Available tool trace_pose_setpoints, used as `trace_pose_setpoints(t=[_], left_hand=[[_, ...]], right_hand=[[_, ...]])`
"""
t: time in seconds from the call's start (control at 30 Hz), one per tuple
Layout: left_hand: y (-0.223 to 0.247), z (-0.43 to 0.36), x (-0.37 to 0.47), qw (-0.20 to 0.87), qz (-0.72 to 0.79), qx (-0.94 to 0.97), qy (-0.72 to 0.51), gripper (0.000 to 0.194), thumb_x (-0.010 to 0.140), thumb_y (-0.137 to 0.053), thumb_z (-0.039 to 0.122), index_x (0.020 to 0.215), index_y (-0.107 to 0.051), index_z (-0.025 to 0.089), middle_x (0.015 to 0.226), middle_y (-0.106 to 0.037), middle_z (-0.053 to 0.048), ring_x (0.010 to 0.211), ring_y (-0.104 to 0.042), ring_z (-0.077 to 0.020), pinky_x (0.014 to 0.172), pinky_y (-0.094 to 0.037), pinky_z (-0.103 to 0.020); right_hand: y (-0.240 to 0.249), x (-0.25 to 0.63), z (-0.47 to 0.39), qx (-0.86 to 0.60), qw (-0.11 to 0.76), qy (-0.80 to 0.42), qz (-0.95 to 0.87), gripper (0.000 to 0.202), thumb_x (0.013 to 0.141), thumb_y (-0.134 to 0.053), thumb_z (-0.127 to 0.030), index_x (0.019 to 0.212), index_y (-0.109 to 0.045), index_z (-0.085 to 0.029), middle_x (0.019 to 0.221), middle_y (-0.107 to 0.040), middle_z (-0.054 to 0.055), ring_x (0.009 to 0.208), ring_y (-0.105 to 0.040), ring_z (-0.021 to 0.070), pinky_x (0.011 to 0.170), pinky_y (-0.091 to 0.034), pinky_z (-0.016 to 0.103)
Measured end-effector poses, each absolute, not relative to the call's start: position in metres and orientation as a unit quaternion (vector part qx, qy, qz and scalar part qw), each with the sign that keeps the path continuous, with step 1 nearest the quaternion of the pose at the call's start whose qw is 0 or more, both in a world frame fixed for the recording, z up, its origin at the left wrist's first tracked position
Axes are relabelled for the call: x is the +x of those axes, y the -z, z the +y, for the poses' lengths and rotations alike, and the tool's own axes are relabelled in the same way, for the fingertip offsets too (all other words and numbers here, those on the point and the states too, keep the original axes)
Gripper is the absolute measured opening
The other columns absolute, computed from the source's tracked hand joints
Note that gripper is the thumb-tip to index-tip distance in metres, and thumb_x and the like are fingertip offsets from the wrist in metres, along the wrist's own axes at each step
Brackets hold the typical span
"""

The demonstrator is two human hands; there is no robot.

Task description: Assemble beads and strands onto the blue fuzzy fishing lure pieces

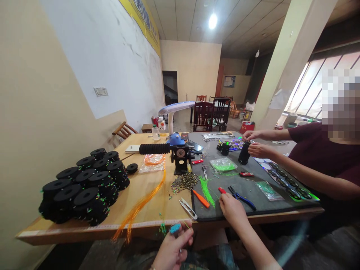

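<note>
My left hand (176, 245), low in front of the table edge, is closed with a small turquoise bundle (174, 228) at its fingertips. Thin green line shows at its fingers, and green loops (162, 227) hang just left of it. Over the grey mat, my right hand (232, 206) is closed around a small red object (222, 190), of which only the end shows. Close by lie blue-handled pliers (243, 198), an orange-handled tool (201, 198), bright green strands (206, 191) and thread snips (188, 209).
Black spools (84, 180) crowd the table's left side. Orange strands (143, 202) hang over the front edge. A black-handled device (180, 153) and a pile of small metal parts (184, 182) stand mid-table. At right, a co-worker's hands (254, 144) hold a black spool (244, 153).
</note>
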State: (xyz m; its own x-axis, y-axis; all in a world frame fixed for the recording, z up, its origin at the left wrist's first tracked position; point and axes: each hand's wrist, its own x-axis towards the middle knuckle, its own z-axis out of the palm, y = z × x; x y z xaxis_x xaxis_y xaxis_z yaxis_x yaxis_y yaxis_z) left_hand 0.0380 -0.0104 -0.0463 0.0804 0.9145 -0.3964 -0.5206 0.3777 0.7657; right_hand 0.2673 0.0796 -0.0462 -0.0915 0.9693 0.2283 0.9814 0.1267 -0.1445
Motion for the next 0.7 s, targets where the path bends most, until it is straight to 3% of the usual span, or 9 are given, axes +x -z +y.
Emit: trace_pose_setpoints(t=[0.1,0.2,0.33,0.4,0.53,0.7], left_hand=[[0.046,-0.011,0.038,0.705,0.439,0.220,-0.511,0.047,0.047,-0.092,0.038,0.083,-0.072,0.015,0.059,-0.054,0.002,0.049,-0.040,-0.0036,0.038,-0.009,-0.012],[0.045,-0.011,0.040,0.706,0.439,0.217,-0.512,0.047,0.047,-0.092,0.037,0.083,-0.072,0.015,0.060,-0.053,0.003,0.052,-0.043,-0.0043,0.037,-0.010,-0.012],[0.044,-0.010,0.043,0.708,0.441,0.202,-0.513,0.046,0.045,-0.093,0.035,0.081,-0.072,0.016,0.061,-0.052,0.004,0.051,-0.043,-0.0037,0.037,-0.009,-0.012],[0.045,-0.011,0.043,0.712,0.436,0.195,-0.514,0.047,0.043,-0.093,0.034,0.080,-0.072,0.015,0.062,-0.053,0.004,0.051,-0.044,-0.0038,0.036,-0.010,-0.012],[0.047,-0.010,0.041,0.720,0.420,0.186,-0.519,0.046,0.043,-0.094,0.033,0.079,-0.072,0.014,0.059,-0.054,0.004,0.049,-0.044,-0.0032,0.035,-0.011,-0.012],[0.048,-0.008,0.039,0.729,0.408,0.164,-0.525,0.043,0.044,-0.093,0.030,0.077,-0.072,0.013,0.057,-0.053,0.004,0.047,-0.043,-0.0021,0.035,-0.012,-0.011]], right_hand=[[0.045,0.273,0.071,-0.654,0.150,0.013,-0.741,0.017,0.087,-0.046,-0.017,0.079,-0.060,-0.020,0.087,-0.069,0.007,0.075,-0.067,0.0195,0.060,-0.044,0.026],[0.044,0.272,0.053,-0.635,0.233,-0.033,-0.736,0.015,0.088,-0.045,-0.022,0.080,-0.058,-0.021,0.081,-0.067,0.005,0.071,-0.065,0.0185,0.063,-0.046,0.027],[0.045,0.242,0.017,-0.546,0.407,-0.213,-0.700,0.018,0.090,-0.047,-0.033,0.083,-0.058,-0.021,0.073,-0.065,0.003,0.067,-0.063,0.0178,0.062,-0.049,0.025],[0.046,0.220,-0.001,-0.491,0.454,-0.306,-0.678,0.019,0.091,-0.048,-0.035,0.088,-0.059,-0.020,0.080,-0.066,0.005,0.069,-0.064,0.0173,0.063,-0.051,0.024],[0.051,0.184,-0.022,-0.424,0.500,-0.403,-0.639,0.020,0.092,-0.048,-0.033,0.084,-0.059,-0.019,0.096,-0.064,0.009,0.074,-0.064,0.0165,0.064,-0.053,0.023],[0.059,0.171,-0.022,-0.403,0.517,-0.422,-0.626,0.019,0.091,-0.049,-0.032,0.080,-0.057,-0.019,0.099,-0.063,0.009,0.078,-0.063,0.0163,0.068,-0.053,0.023]])
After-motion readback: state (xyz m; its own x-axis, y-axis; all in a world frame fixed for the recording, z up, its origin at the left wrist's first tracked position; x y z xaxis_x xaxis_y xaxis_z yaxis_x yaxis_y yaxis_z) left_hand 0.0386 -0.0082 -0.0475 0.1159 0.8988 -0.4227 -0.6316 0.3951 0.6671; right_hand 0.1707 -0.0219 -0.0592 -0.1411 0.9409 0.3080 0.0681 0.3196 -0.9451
